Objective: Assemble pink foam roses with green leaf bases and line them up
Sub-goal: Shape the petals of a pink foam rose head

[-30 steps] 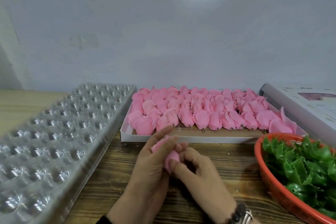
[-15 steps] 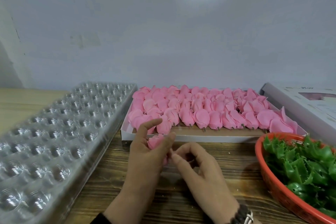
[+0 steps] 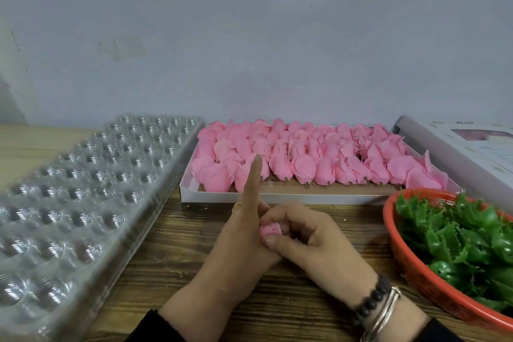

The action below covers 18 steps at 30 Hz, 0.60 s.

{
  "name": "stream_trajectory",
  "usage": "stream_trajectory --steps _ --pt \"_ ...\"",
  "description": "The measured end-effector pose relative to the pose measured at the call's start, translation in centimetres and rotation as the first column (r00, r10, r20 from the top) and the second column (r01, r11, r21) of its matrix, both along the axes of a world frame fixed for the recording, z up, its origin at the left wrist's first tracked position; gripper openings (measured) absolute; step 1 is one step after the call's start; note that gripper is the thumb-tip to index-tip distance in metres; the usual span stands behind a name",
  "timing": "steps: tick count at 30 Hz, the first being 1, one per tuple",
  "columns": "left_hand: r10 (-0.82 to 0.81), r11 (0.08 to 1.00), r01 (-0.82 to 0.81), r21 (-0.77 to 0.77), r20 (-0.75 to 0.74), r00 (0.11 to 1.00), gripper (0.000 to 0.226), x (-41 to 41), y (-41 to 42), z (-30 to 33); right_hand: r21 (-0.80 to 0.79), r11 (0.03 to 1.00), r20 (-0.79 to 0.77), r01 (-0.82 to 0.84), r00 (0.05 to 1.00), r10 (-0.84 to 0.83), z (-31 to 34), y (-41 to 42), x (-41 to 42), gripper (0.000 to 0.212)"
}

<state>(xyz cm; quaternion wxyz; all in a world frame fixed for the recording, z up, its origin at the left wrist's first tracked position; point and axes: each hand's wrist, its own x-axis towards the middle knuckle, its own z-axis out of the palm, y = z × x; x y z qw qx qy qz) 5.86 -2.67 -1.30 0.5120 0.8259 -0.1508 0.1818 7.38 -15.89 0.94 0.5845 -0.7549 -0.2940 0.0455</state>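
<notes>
both hands (image 3: 277, 241) pinching pink foam rose (image 3: 268, 230), box (image 3: 472, 153) print unreadable

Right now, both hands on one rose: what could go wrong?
1. The pink rose sits squeezed between the left hand and right hand; soft foam petals may crease.
2. No leaf base fitted yet; reaching for the orange basket at the table edge could nudge it.
</notes>
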Motion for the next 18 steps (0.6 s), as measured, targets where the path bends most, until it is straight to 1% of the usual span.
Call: stream_trajectory --steps 2,4,7,9,11,12,15,18 --pt "-0.024 1.000 0.023 -0.012 -0.024 0.999 0.112 0.0 -0.1 0.0 0.023 1.000 -0.006 0.004 1.000 -0.003 -0.1 0.0 0.0 0.023" --pt "-0.012 0.999 0.011 -0.043 -0.032 0.999 0.109 0.0 -0.1 0.0 0.084 0.996 -0.028 0.022 0.999 -0.020 -0.4 0.2 0.0 0.019" --pt "0.054 0.992 -0.060 -0.110 -0.057 0.997 0.100 0.1 0.4 0.0 0.203 0.968 -0.110 0.146 0.986 -0.126 -0.9 0.4 0.3 0.014" --pt "0.061 0.980 -0.075 -0.186 -0.080 0.995 0.078 0.2 0.8 -0.1 0.276 0.932 -0.189 0.234 0.964 -0.186 -1.2 0.1 0.7 0.013" --pt "0.007 0.959 -0.036 -0.280 -0.101 0.995 0.052 0.3 1.0 0.0 0.334 0.901 -0.265 0.275 0.945 -0.190 -1.3 -0.1 1.0 0.009" --pt "-0.021 0.952 -0.013 -0.305 -0.108 0.994 0.043 0.2 1.0 0.1 0.354 0.892 -0.290 0.283 0.939 -0.183 -1.3 -0.1 1.0 0.007" --pt "-0.070 0.955 0.037 -0.294 -0.103 0.992 0.025 0.2 0.9 0.2 0.372 0.882 -0.316 0.287 0.933 -0.171 -1.7 -0.2 1.2 0.005" --pt "-0.094 0.947 0.049 -0.317 -0.129 0.987 0.017 0.1 0.8 0.2 0.345 0.898 -0.326 0.272 0.932 -0.157 -1.8 -0.3 1.2 0.006"
